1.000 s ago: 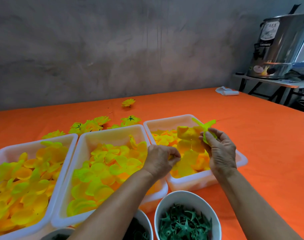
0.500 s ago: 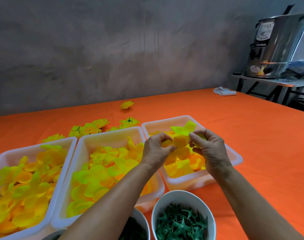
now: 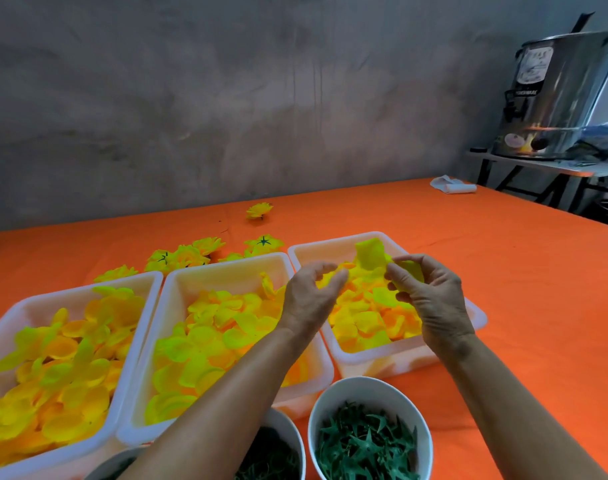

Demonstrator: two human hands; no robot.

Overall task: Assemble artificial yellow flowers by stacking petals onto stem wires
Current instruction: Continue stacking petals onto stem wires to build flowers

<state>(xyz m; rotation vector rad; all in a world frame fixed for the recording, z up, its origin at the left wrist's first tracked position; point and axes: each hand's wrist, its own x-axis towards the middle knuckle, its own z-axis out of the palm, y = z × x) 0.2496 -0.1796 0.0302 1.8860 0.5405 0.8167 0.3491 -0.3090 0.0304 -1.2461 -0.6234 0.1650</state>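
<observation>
Two hands: both raised over the right-hand white plastic tray (image 3: 475,315), close together but apart.
Right hand (image 3: 430,299): fingers curled round a yellow-green fabric petal piece (image 3: 371,254), which sticks up above the thumb.
Left hand (image 3: 309,299): fingers and thumb bent toward each other — whether they pinch a petal cannot be told.
Trays: three white plastic trays side by side, each heaped with loose yellow fabric petals (image 3: 212,327).
Bowls: a white round bowl (image 3: 368,389) of dark green plastic star-shaped calyxes (image 3: 364,448) (a second bowl just left, partly hidden).
Table: orange cloth (image 3: 503,271) — finished yellow flowers (image 3: 188,254) lie behind the trays.
</observation>
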